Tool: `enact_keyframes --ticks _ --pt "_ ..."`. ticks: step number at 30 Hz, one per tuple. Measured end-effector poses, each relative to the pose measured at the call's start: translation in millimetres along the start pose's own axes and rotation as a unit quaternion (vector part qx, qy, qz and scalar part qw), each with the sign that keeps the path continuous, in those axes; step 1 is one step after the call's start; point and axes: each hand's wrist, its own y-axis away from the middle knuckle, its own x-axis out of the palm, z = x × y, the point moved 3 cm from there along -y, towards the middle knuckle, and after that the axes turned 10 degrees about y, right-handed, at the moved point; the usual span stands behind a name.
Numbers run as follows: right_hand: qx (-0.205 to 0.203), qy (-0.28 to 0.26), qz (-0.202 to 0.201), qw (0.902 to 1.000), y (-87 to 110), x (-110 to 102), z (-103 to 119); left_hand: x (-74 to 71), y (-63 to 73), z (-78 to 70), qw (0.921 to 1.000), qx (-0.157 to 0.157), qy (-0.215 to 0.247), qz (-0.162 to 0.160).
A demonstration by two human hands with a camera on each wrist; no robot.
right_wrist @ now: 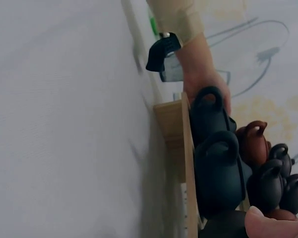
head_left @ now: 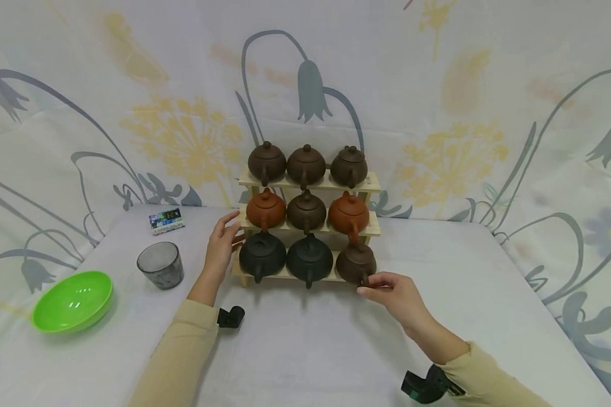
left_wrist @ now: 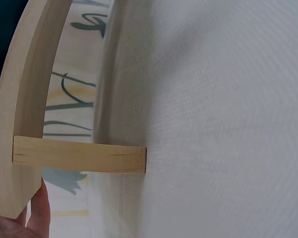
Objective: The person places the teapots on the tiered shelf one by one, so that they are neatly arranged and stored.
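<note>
A small three-tier wooden rack (head_left: pixel 374 226) holds rows of clay teapots. My left hand (head_left: pixel 216 253) is at the rack's left end, and in the left wrist view its fingers (left_wrist: pixel 39 210) wrap the end of a shelf board (left_wrist: pixel 10 114). At the bottom right, my right hand (head_left: pixel 401 298) pinches the handle of a brown teapot (head_left: pixel 355 261) between thumb and fingers. Beside it on the bottom shelf sit two dark blue-green teapots (head_left: pixel 309 259). In the right wrist view my right thumb (right_wrist: pixel 275 228) lies at the brown teapot (right_wrist: pixel 223 225), mostly cut off by the frame.
The middle shelf carries an orange-red teapot (head_left: pixel 266 210), a brown one (head_left: pixel 306 211) and another orange-red one (head_left: pixel 348 213). Several dark brown teapots (head_left: pixel 306 165) line the top. To the left are a green bowl (head_left: pixel 72 302), a grey glass (head_left: pixel 160 265) and a small patterned box (head_left: pixel 166 221).
</note>
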Motion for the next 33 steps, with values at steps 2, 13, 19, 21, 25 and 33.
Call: enact_keyframes --ticks 2,13,19,21,25,33 --pt "0.001 -0.006 -0.002 1.0000 -1.6 2.0 0.0 0.0 0.1 0.0 1.0000 0.001 0.001 0.001" --pt "0.006 -0.040 0.008 0.9991 1.1 5.5 -3.5 -1.7 -1.8 0.3 1.0000 -0.002 -0.001 0.005" --pt "-0.030 -0.046 0.015 0.9984 3.2 -9.5 -8.0 -12.8 6.0 -16.5 0.9980 0.021 -0.057 0.017" --pt "-0.048 -0.029 0.007 0.9984 4.1 -20.1 -8.3 -18.0 13.9 -31.0 0.9910 0.051 -0.120 0.027" --pt "-0.080 0.034 -0.018 0.9960 7.5 -47.4 -7.4 -28.9 34.7 -66.9 0.9527 0.143 -0.263 0.051" --pt "-0.216 0.175 -0.069 0.9581 15.3 -105.6 -7.2 -58.1 65.8 -115.0 0.8252 0.257 -0.495 0.092"
